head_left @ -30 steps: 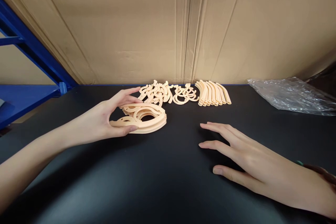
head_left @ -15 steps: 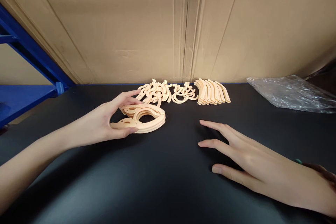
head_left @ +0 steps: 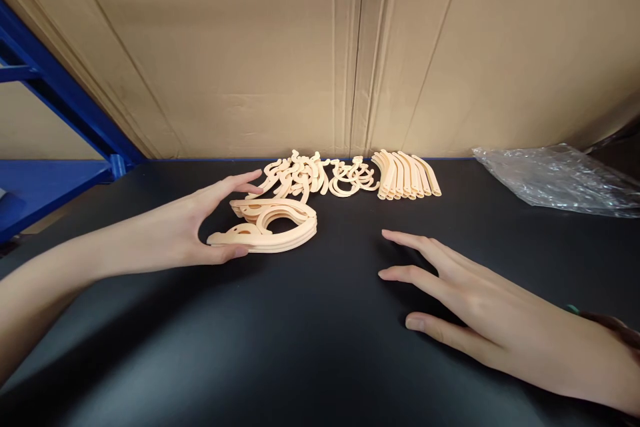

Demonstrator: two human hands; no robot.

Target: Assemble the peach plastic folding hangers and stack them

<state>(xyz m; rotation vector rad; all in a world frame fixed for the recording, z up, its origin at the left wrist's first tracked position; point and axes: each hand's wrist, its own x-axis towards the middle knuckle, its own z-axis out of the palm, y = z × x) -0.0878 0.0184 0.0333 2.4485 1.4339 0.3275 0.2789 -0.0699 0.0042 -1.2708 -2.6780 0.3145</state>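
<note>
A stack of pale peach curved plastic pieces (head_left: 293, 238) lies on the black table, left of centre, with an opening through its middle. My left hand (head_left: 187, 223) is at the stack's left end, fingers and thumb spread apart; the thumb is at the near edge and the fingers are beyond the far edge. Over the table on the right, my right hand (head_left: 465, 293) has its fingers apart and holds nothing.
At the back of the black table (head_left: 320, 347) are a loose pile of curved pieces (head_left: 300, 173), some hook-shaped pieces (head_left: 350, 177) and a row of long pieces (head_left: 407, 175). A clear plastic bag (head_left: 555, 180) lies back right. Blue shelving (head_left: 65, 93) stands left, cardboard (head_left: 250, 47) behind.
My left hand has moved back to the left and its fingers have come away from the stack. The stack and my right hand are nearly where they were.
</note>
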